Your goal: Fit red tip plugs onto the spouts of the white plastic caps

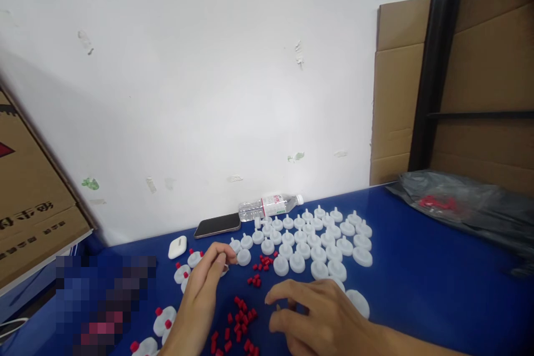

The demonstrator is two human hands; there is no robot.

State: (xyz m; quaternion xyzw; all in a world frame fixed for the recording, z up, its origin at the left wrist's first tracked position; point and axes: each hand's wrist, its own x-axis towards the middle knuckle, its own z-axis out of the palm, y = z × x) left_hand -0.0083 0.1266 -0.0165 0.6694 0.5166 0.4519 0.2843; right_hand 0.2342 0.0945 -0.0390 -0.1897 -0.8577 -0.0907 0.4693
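Note:
My left hand point(204, 283) is curled, its fingers closed on a white plastic spout cap point(225, 271) that shows only in part beneath them. My right hand point(311, 311) hovers over the blue table with fingers bent and apart, and nothing shows between them. Small red caps point(240, 317) lie loose between the two hands, with another group point(265, 262) farther back. Beyond my right hand stand several white spout caps point(319, 253), their nozzles pointing up. To the left of my left hand are white spout caps with red tips point(164, 318), partly covered by my forearm.
At the wall lie a clear water bottle point(271, 207) and a dark phone point(217, 226), with a white earbud case point(177, 247) nearby. A grey plastic bag point(454, 200) with red pieces rests at right. Cardboard boxes point(33, 194) stand left; a pixelated patch hides the lower left.

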